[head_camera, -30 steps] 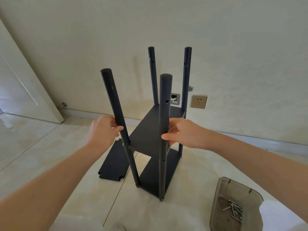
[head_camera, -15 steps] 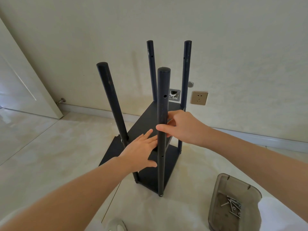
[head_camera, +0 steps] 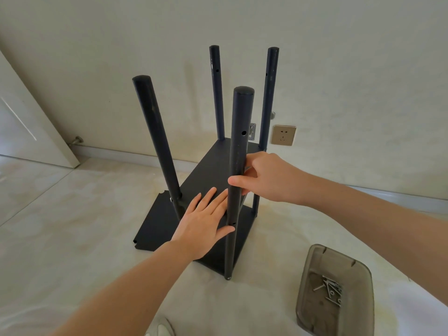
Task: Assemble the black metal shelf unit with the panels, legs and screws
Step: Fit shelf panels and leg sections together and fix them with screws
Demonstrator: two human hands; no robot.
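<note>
Since a second earlier the left hand had left the near-left leg and come across to lie flat, fingers straight and spread, on the middle panel beside the near-right leg; the right hand had stayed on that leg.

The floor was pale, glossy tile with a marbled pattern, meeting a cream plaster wall along a light skirting. A white door stood open at the left, with a small doorstop near its foot. A beige wall socket sat low on the wall, just right of the far-right leg.

The shelf unit stood upright on the floor in the middle of the view, close to the wall. The right hand gripped the near-right leg at about mid-height, thumb on the front and fingers curled behind. The left hand's thumb touched the same leg lower down.

The unit was matt black: four round capped legs with small screw holes, the far-left leg included, and two panels fitted between them. A loose black panel with notched corners lay flat on the floor to its left. A translucent grey tray holding screws lay at the lower right.
</note>
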